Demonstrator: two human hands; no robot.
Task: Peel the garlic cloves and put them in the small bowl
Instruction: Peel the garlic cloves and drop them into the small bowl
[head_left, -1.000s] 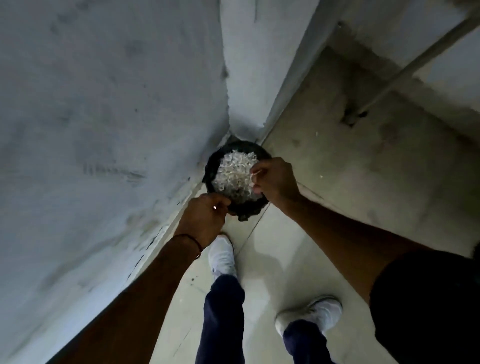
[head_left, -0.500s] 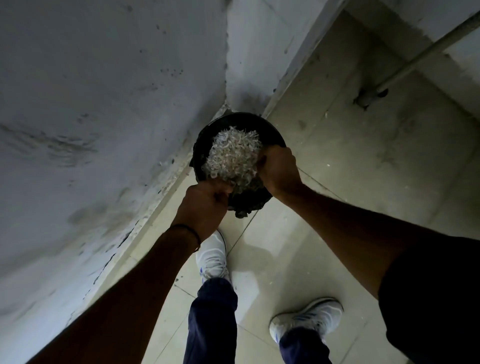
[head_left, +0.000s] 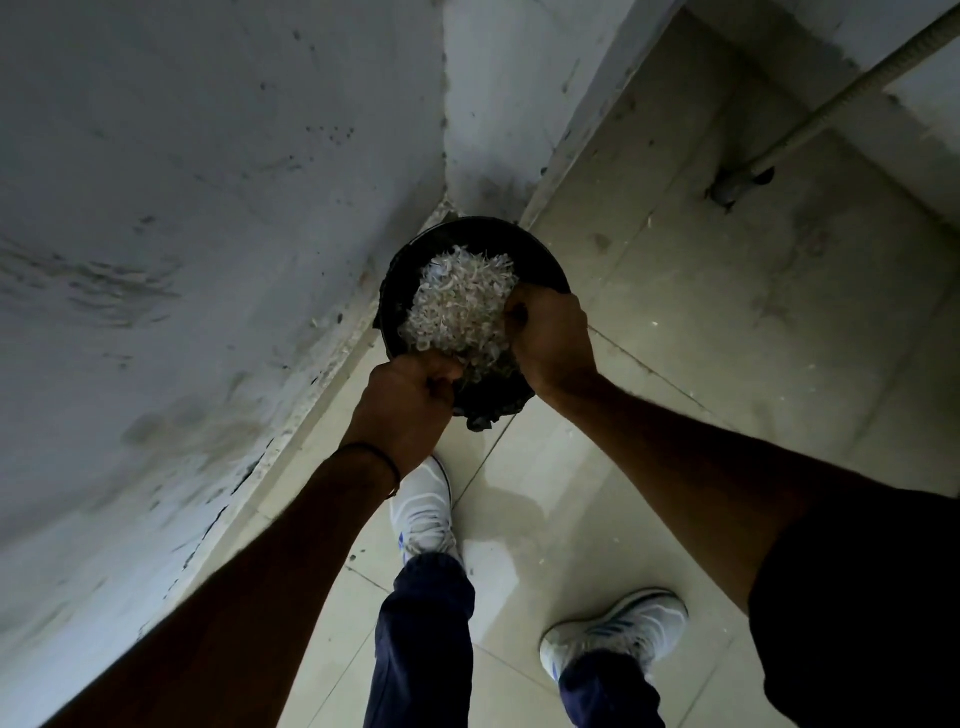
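Garlic skins (head_left: 457, 306) are filling a black bin (head_left: 545, 260).
The left hand (head_left: 410, 405) and right hand (head_left: 553, 338) are curling tight against the heap; whether they are gripping anything, I cannot tell.

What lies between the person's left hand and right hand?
In the head view, a heap of pale garlic skins lies between the left hand and right hand, inside the black container.

Bin (head_left: 540, 262) sits in the wall corner (head_left: 445, 130), peels (head_left: 460, 306) piled in it, left hand (head_left: 410, 400) at its near rim, right hand (head_left: 550, 338) on its right.
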